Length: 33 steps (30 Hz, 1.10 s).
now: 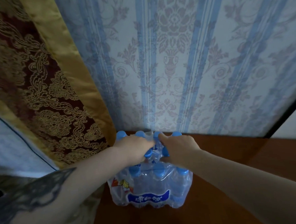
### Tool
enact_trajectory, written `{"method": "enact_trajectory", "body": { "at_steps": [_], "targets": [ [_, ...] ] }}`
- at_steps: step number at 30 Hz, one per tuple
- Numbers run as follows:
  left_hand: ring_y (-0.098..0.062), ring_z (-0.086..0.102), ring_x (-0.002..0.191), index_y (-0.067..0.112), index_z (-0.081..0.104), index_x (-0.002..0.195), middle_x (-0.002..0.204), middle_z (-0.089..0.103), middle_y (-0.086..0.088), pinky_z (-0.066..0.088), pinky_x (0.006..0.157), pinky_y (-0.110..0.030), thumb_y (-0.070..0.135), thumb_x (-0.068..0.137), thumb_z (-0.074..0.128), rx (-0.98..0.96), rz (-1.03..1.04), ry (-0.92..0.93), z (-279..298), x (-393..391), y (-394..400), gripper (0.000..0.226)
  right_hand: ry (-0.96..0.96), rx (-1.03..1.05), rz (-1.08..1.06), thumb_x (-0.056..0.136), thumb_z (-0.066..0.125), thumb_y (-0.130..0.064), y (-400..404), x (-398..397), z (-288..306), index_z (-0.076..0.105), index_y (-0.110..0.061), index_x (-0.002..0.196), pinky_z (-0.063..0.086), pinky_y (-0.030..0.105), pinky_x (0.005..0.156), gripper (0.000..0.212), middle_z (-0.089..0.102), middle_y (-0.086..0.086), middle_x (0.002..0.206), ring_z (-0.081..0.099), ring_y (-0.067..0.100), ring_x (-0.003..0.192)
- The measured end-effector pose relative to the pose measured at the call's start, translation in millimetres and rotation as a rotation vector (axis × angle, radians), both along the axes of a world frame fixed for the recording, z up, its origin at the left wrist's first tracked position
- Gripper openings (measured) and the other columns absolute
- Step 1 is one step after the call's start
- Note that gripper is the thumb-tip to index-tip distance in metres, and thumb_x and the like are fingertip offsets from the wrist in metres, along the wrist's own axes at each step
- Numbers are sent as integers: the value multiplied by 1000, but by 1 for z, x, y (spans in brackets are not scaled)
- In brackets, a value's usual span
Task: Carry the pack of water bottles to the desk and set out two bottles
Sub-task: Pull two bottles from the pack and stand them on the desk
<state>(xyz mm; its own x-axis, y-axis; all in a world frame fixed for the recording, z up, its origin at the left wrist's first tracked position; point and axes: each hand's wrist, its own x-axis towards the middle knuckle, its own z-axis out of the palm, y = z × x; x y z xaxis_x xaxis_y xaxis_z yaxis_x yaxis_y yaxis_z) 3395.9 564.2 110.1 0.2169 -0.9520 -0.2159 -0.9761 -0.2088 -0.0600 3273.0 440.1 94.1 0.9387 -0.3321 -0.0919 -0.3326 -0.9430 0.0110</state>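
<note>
Against the far wall, on the brown wooden top [224,176], the pack of water bottles [150,183] is sitting while your left hand [137,149] and right hand [178,150] are digging into its torn middle, fingers curled around the wrap. That thin plastic is risking splitting further, spilling bottles. Clear, crinkled film is showing blue caps and a blue label.

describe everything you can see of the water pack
The water pack is a block of clear plastic bottles with blue caps, shrink-wrapped in crinkly clear film that bears a blue label band in front and a red-and-yellow print at its left corner. It stands upright on a brown wooden surface, close to the wallpapered wall, beside a patterned curtain. The left hand and right hand both rest on its top among the caps, fingers at the film in the middle.
</note>
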Motion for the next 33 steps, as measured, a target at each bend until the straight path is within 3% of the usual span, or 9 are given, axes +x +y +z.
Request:
{"method": "enact_trajectory", "body": {
  "at_steps": [3, 5, 7, 9, 11, 14, 17, 22, 33],
  "targets": [
    [-28, 58, 77, 19, 40, 134, 91, 62, -9, 32, 50, -34, 26, 92, 49, 153, -109, -148, 4, 2, -8, 43, 109, -125, 42, 89, 51, -56, 0, 7, 1, 30, -24, 134, 29, 30, 47, 59, 52, 1, 84, 43, 19, 56],
    [-22, 49, 63, 22, 35, 139, 75, 52, -3, 29, 47, -31, 33, 92, 49, 219, -119, -102, 7, 6, -11, 50, 154, -235, 94, 93, 47, -53, 4, 13, -2, 37, -17, 130, 31, 29, 47, 53, 58, 4, 88, 43, 19, 57],
    [-21, 46, 63, 20, 43, 133, 77, 52, -4, 36, 53, -32, 37, 90, 54, 263, -90, -20, 7, 11, -15, 48, 180, -286, 90, 94, 43, -53, 6, 19, -5, 45, -12, 117, 34, 30, 48, 47, 58, 3, 85, 48, 19, 59],
    [-23, 49, 70, 15, 54, 109, 85, 59, -8, 39, 60, -35, 45, 87, 57, 235, -80, 0, 4, 15, -17, 37, 211, -306, 35, 93, 38, -60, 5, 19, -5, 53, -13, 87, 27, 28, 44, 49, 48, -2, 67, 40, 15, 51],
    [-25, 54, 74, 18, 53, 86, 82, 60, -5, 38, 60, -32, 54, 82, 57, 132, -74, 26, -6, 17, -14, 36, 202, -293, 12, 89, 35, -67, 0, 14, -7, 48, -16, 64, 24, 28, 43, 58, 43, -4, 57, 38, 12, 47],
    [-21, 59, 74, 25, 51, 73, 75, 62, 2, 29, 58, -30, 62, 78, 55, -106, -41, 66, -26, 20, 0, 38, 114, -186, -51, 81, 32, -76, -5, 5, -13, 49, -19, 58, 28, 29, 43, 64, 48, -3, 55, 46, 14, 49],
    [-11, 49, 55, 26, 34, 57, 55, 46, 7, 25, 51, -30, 65, 76, 53, -337, 67, 165, -36, 19, 9, 48, 31, -151, -109, 79, 30, -77, -2, 1, -16, 51, -20, 56, 29, 28, 42, 65, 50, -3, 55, 48, 14, 49],
    [-8, 49, 49, 20, 41, 60, 50, 48, 4, 30, 45, -23, 59, 77, 58, -642, 274, 327, -33, 12, 12, 46, -137, -224, -52, 79, 27, -70, -9, 5, 1, 43, -20, 50, 23, 27, 42, 60, 43, -4, 46, 40, 14, 42],
    [-7, 33, 37, 19, 32, 53, 41, 33, 7, 20, 40, -23, 61, 75, 50, -835, 181, 153, 24, 10, 17, 50, -293, -229, -42, 69, 18, -66, -3, 2, 21, 38, -21, 51, 20, 25, 42, 52, 39, -6, 43, 34, 12, 40]
  ]
}}
